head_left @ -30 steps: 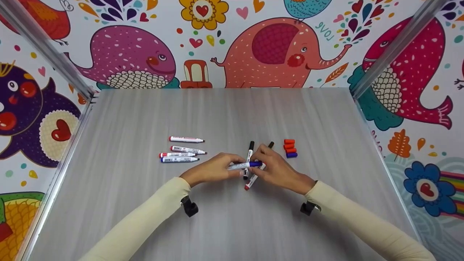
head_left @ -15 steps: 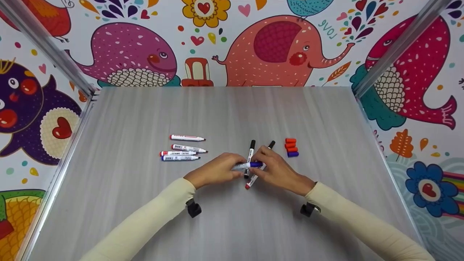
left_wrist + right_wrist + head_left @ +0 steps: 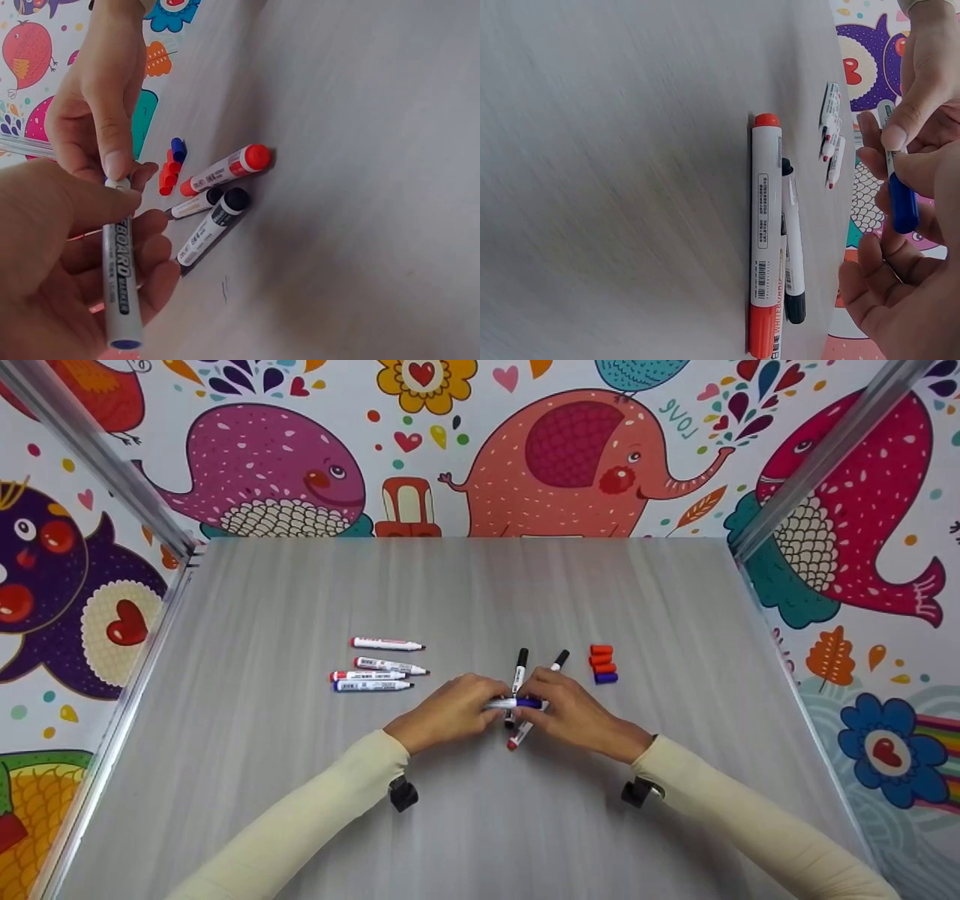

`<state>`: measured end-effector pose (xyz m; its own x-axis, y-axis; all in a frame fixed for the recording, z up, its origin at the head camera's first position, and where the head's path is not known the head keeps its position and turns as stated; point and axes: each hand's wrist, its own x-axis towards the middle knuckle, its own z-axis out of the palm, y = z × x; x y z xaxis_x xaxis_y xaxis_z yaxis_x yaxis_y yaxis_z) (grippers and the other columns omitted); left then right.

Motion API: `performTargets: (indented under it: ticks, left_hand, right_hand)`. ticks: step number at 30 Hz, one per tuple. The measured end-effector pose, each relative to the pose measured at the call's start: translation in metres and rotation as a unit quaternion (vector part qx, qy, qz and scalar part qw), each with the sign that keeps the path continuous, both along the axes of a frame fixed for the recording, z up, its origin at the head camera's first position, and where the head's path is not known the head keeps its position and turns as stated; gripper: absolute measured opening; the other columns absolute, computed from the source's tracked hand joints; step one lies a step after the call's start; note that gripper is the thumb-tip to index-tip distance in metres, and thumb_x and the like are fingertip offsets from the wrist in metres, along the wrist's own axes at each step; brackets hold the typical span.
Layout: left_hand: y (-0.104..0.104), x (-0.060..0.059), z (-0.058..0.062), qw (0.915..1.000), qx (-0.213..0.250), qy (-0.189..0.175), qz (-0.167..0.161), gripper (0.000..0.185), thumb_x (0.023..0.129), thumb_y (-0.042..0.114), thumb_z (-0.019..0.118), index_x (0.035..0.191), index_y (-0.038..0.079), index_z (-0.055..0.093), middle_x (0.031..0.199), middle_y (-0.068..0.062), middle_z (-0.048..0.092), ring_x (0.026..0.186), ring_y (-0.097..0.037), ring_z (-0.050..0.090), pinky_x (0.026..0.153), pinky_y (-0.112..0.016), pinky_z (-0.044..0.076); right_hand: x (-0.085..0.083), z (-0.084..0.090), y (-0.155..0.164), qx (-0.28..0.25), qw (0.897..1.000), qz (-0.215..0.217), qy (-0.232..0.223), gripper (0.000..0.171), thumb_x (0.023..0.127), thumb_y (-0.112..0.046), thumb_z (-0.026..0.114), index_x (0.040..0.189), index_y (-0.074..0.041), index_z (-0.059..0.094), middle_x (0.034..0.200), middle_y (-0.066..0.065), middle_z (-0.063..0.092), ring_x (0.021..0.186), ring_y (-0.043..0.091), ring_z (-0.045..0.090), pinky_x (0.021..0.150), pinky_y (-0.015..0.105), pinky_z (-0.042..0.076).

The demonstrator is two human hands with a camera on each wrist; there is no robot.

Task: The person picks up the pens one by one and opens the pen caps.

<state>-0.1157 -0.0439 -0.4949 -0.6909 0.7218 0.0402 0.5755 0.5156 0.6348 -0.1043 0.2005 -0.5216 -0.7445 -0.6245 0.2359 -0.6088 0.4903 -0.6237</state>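
Both hands hold one blue whiteboard marker [image 3: 514, 703] level, just above the grey table [image 3: 480, 825]. My left hand [image 3: 480, 699] grips its white barrel [image 3: 120, 285]. My right hand [image 3: 541, 697] pinches the blue cap [image 3: 904, 202], which sits on the marker. Under the hands lie a red marker [image 3: 765, 232] and a black marker [image 3: 791, 240]; their ends stick out [image 3: 511, 745] [image 3: 521, 656]. A second black tip [image 3: 562, 656] shows beside them.
Several uncapped markers [image 3: 375, 667] lie in a loose row left of the hands. Three orange caps and one blue cap [image 3: 602, 664] lie together to the right. Metal rails [image 3: 150, 607] edge the table, and cartoon-patterned walls surround it.
Both hands stay on the blue marker. The left hand has edged slightly right along the barrel toward the cap.
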Motion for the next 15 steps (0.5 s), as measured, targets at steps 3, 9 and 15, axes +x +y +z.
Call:
performTargets:
  ticks: [3,9,15]
  left_hand:
    - [-0.0006,0.0003,-0.0007,1.0000,-0.002,0.007,-0.005,0.014,0.102,0.002,0.074,0.114,0.006,0.080,0.099,-0.003,0.078,0.081,-0.012,0.058,0.075,-0.034,0.052]
    - [-0.0023,0.0013,-0.0015,0.9994,0.002,0.032,-0.008,0.016,0.101,0.001,0.075,0.116,0.006,0.080,0.101,-0.003,0.079,0.083,-0.013,0.062,0.078,-0.038,0.055]
    - [-0.0032,0.0035,-0.0013,0.9991,0.006,0.041,-0.009,0.019,0.101,0.002,0.076,0.119,0.004,0.081,0.108,-0.005,0.081,0.093,-0.017,0.071,0.086,-0.041,0.060]
  right_hand:
    - [-0.0008,0.0003,0.0000,0.006,1.000,0.006,-0.013,0.015,0.104,-0.020,0.080,0.113,-0.009,0.078,0.103,0.001,0.066,0.091,0.015,0.060,0.079,0.034,0.052]
    - [-0.0028,0.0030,-0.0011,0.008,0.999,0.018,-0.027,0.014,0.105,-0.020,0.078,0.113,-0.009,0.078,0.102,0.000,0.068,0.091,0.014,0.061,0.080,0.037,0.053]
    - [-0.0041,0.0043,-0.0009,-0.004,0.998,0.033,-0.044,0.010,0.105,-0.015,0.077,0.111,-0.007,0.078,0.099,0.001,0.073,0.085,0.012,0.063,0.076,0.040,0.057]
